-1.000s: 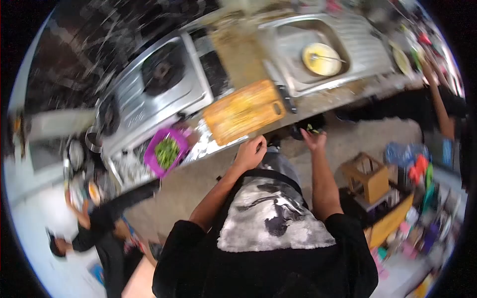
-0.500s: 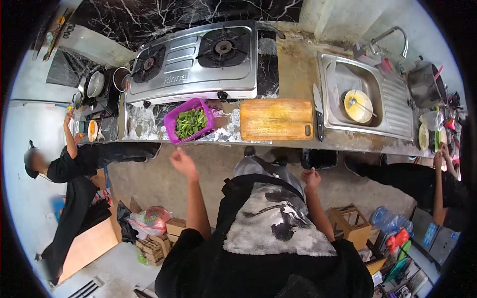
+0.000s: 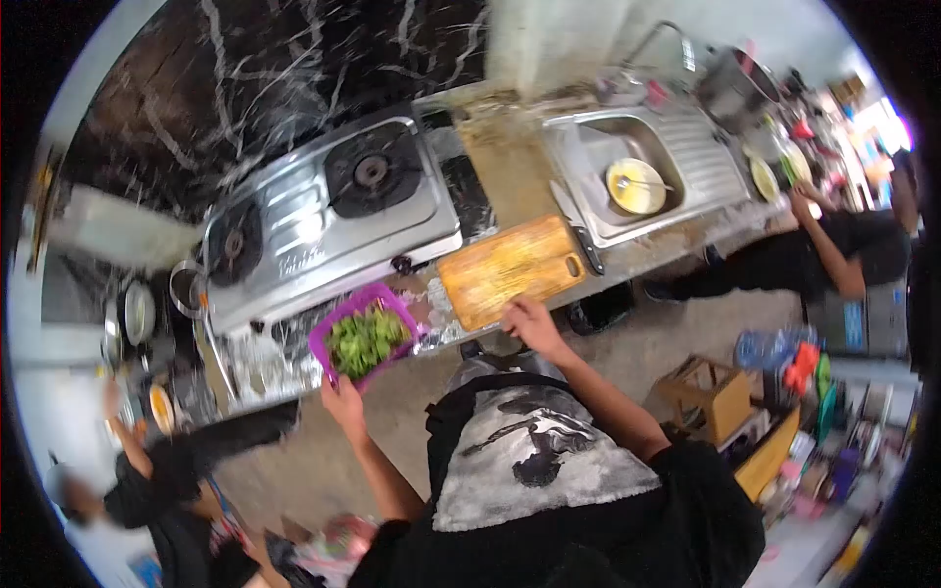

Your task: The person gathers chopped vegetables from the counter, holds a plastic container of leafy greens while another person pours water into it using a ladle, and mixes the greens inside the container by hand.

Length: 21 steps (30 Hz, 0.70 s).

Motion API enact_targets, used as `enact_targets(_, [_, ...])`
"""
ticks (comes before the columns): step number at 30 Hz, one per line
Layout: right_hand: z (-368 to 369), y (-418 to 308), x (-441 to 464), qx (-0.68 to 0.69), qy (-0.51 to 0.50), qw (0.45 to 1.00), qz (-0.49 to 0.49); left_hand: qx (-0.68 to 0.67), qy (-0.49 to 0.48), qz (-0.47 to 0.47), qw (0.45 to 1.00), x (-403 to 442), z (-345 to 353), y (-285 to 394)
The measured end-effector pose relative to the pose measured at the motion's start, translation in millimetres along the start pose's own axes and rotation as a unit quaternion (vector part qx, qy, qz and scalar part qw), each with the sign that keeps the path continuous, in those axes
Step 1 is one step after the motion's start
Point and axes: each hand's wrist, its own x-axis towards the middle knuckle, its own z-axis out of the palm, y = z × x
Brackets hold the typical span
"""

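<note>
A purple plastic basket [image 3: 316,345] of leafy greens [image 3: 365,341] rests at the counter's front edge, below the stove. My left hand [image 3: 343,400] grips its near rim, the thumb at the edge and the other fingers partly hidden. My right hand [image 3: 529,321] hovers by the front edge of the wooden cutting board [image 3: 500,269], fingers loosely bent and apart, nothing in them. A knife with a black handle [image 3: 590,250] lies along the board's right side.
Behind the basket stands a two-burner gas stove [image 3: 314,216]. To the right, a steel sink [image 3: 676,127] holds a yellow-stained bowl [image 3: 635,186] with a spoon. Co-workers stand at far left [image 3: 167,500] and far right [image 3: 833,245]. A cardboard box [image 3: 711,397] sits behind me.
The view has turned and shifted left. My left hand has reached the basket's near rim and closed on it. My right hand has come forward from my side to the cutting board.
</note>
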Motion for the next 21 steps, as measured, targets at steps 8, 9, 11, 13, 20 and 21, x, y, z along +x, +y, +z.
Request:
enact_targets(8, [30,-51,-15,-0.013,-0.164,0.982,0.09,0.035,-0.146,0.041,0.988,-26,-4,72])
enact_targets(9, [25,-53,-16,0.016,-0.159,0.981,0.11,-0.02,-0.184,0.048,0.982,-33,6,83])
enact_targets(11, [13,-48,-14,0.148,-0.175,0.967,0.112,-0.054,-0.239,0.0,0.97,-49,30,128])
enact_targets(13, [-2,-54,-15,0.275,-0.197,0.935,0.11,-0.025,-0.236,0.055,0.97,-58,57,136])
enact_targets(20, [-117,-66,-38,0.241,-0.06,0.969,0.0,-0.131,-0.352,0.041,0.926,-109,151,190])
enact_targets(21, [-138,-64,-37,0.237,-0.067,0.969,0.012,-0.214,-0.368,0.037,0.904,-122,172,190])
